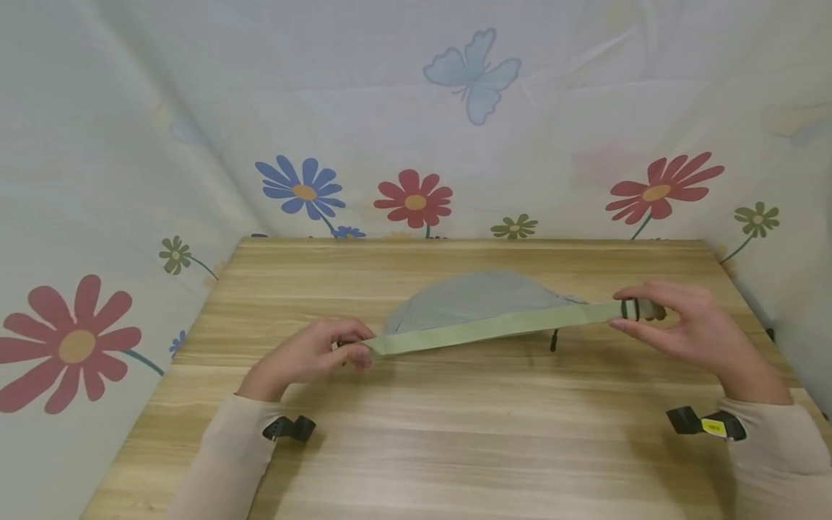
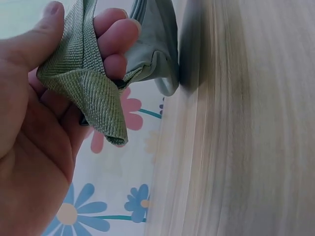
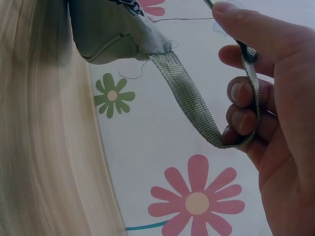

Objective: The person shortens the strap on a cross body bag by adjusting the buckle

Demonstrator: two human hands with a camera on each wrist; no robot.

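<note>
A grey-green waist bag [image 1: 481,297] with a curved top stands on the table, its light green webbing strap [image 1: 494,326] stretched across the front between both hands. My left hand [image 1: 318,350] pinches the strap's left end; in the left wrist view a folded tail of webbing [image 2: 98,98] hangs over the fingers. At the other end, my right hand [image 1: 689,325] grips the strap beside a dark buckle [image 1: 630,309]. The right wrist view shows webbing [image 3: 189,101] looping from the bag's corner round the curled fingers. A black zip pull [image 1: 554,340] dangles below the strap.
The wood-grain table [image 1: 455,448] ends at a back edge against a pale curtain [image 1: 364,87] printed with flowers and a butterfly. Black wrist bands [image 1: 289,428] sit on both sleeves. Loose threads [image 3: 133,76] trail from the bag's corner.
</note>
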